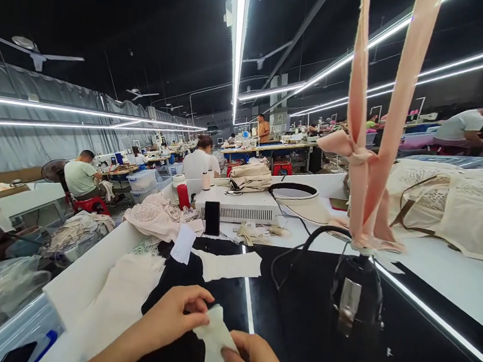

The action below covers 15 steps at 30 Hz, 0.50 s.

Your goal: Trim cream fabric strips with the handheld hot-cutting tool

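Between my two hands is a small pale greenish-white fabric piece [217, 335], held low over the black tabletop [293, 319]. My left hand [181, 313] pinches its upper left edge between thumb and fingers. Lower down, my right hand [255, 358] grips the right side, thumb on top. Just beyond them a cream fabric strip [230, 265] lies flat on the black surface. A white paper slip with writing [183, 244] rests to its left. On the right stands a dark device with a clear guard [357, 293], with a knotted pink fabric band [364, 157] hanging above it.
A white box with vents [239, 207] stands at the back, a phone [212, 218] leaning against it. Lace garments [151, 213] pile up at left, more cream garments [474, 205] at right. A visor [296, 196] and a black cable [303, 253] lie behind. Other people sit at sewing tables beyond.
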Tool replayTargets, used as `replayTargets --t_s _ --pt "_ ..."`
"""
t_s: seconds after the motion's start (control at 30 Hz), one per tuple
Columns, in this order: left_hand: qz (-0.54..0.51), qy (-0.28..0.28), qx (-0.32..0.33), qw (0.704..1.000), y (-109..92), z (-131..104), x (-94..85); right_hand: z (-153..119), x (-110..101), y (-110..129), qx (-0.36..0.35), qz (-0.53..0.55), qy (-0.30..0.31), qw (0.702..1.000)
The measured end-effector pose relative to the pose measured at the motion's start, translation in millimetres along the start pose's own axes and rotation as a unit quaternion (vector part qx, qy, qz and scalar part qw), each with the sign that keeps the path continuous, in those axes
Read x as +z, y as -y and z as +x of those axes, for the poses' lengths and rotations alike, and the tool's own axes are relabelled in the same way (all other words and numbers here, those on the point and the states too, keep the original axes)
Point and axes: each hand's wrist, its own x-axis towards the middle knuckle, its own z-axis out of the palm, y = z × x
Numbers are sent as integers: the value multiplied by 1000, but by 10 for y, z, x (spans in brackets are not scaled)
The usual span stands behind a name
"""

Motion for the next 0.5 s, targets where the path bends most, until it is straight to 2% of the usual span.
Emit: replayTargets --t_s 0.1,0.2,0.37,0.5 --pt "2 2 -39 999 128 26 -131 127 -128 29 10 -48 -6 999" --pt "7 -15 -39 999 213 111 -232 248 -252 82 -10 -99 -38 994" --pt "28 -66 -1 997 187 413 -373 471 -427 186 -37 -147 -114 982" --pt "69 -124 61 988 129 688 -407 742 -649 207 -100 -185 -214 954"
